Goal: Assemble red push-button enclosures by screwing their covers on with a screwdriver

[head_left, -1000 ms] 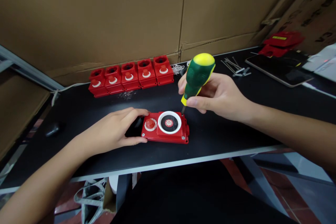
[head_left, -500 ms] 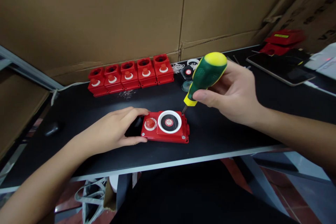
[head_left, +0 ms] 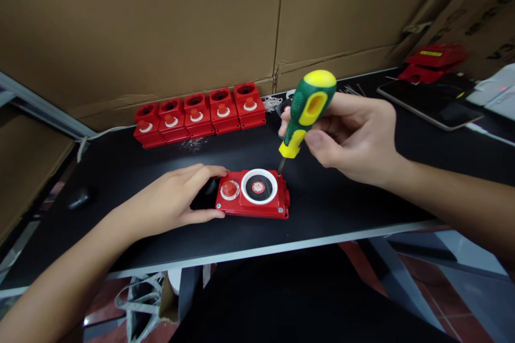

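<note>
A red box [head_left: 252, 210] with a red push button [head_left: 229, 188] and a white ring [head_left: 243, 193] around a dark disc lies flat on the black table. My left hand [head_left: 183, 193] grips its left end between thumb and fingers. In my right hand [head_left: 354, 134] is a screwdriver [head_left: 311, 107] with a green and yellow handle, held nearly upright. Its tip meets the box's far right corner, where a screw seems to sit. Screws show at the two near corners; my left fingers cover the far left one.
Several red housings [head_left: 196, 116] stand in a row along the cardboard wall [head_left: 181, 27]. White ties [head_left: 272, 103] and a dark disc part lie right of them. A tablet-like device [head_left: 428, 104] and a red part [head_left: 436, 56] are at the far right, a black mouse-like object [head_left: 79, 198] at left.
The screwdriver's handle has turned, showing a yellow inset, and stands more upright. My right fingers have shifted around it and moved slightly left. My left hand and the box stay almost still.
</note>
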Demonstrator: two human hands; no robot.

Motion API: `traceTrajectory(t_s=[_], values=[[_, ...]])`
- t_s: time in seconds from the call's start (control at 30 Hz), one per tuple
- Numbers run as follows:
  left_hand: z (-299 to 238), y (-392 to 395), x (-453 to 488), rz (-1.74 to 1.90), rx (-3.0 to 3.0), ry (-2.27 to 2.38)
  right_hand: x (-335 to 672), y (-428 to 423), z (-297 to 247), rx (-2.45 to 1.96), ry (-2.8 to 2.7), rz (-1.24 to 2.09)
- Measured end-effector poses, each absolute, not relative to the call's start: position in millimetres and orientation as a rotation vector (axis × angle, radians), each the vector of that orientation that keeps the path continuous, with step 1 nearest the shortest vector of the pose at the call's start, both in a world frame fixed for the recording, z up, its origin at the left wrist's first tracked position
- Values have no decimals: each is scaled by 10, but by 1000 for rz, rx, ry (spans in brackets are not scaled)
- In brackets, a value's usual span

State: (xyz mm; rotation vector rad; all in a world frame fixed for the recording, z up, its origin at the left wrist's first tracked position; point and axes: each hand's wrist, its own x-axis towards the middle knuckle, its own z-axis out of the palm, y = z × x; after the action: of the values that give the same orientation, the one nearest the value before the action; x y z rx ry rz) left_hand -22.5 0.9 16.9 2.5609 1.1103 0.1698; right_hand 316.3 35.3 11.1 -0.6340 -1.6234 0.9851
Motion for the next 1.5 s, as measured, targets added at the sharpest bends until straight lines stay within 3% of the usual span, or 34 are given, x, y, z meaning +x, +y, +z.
traceTrajectory(t_s=[0.17, 1.07, 1.5], values=[[169, 11, -209, 156, 2551, 1131, 3155, 319, 141, -582, -1648, 1134], [157, 22, -241, 154, 2613, 1094, 3138, 369, 111, -435, -1711, 1121], [157, 9, -226, 138, 2630, 1083, 3126, 396, 92, -576, -1711, 1078]])
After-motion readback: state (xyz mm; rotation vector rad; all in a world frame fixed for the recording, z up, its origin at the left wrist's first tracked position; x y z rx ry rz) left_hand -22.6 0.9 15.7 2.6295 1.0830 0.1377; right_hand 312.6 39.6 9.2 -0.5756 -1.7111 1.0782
